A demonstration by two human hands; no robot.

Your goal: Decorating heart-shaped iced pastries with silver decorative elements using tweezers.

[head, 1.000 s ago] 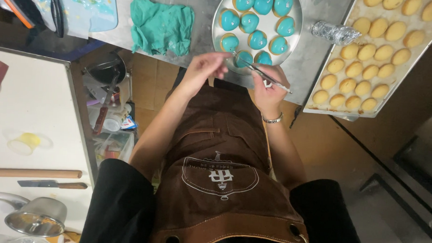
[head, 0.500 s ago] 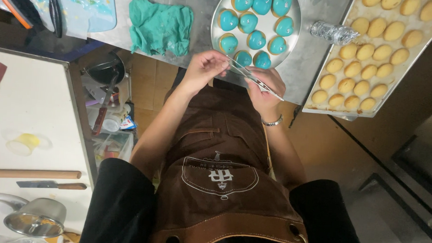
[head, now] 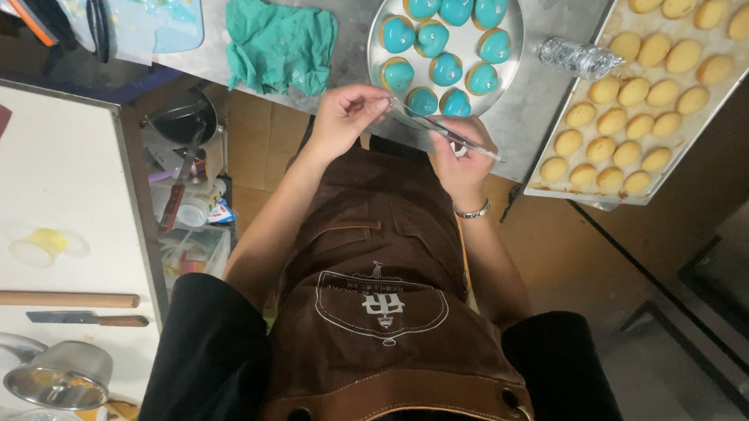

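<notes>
1. A grey metal worktop (head: 530, 125) spans the top of the view, from ten o'clock to one o'clock.
2. At two o'clock on it lies a long tray (head: 560, 192) of plain golden biscuits.
3. At twelve o'clock sits a round metal plate (head: 378, 52) of heart-shaped biscuits iced turquoise.
4. A crumpled teal cloth (head: 281, 46) lies at eleven o'clock, just beside the plate.
5. The left hand (head: 345, 117), just left of centre below the plate's rim, has its fingertips pressed together, pinching the tip end of the tweezers.
6. The right hand (head: 461, 155), at its three o'clock, is closed around the rear of the tweezers.
7. The thin metal tweezers (head: 445, 131) slant between the hands, touching both, just under the plate's near edge.
</notes>
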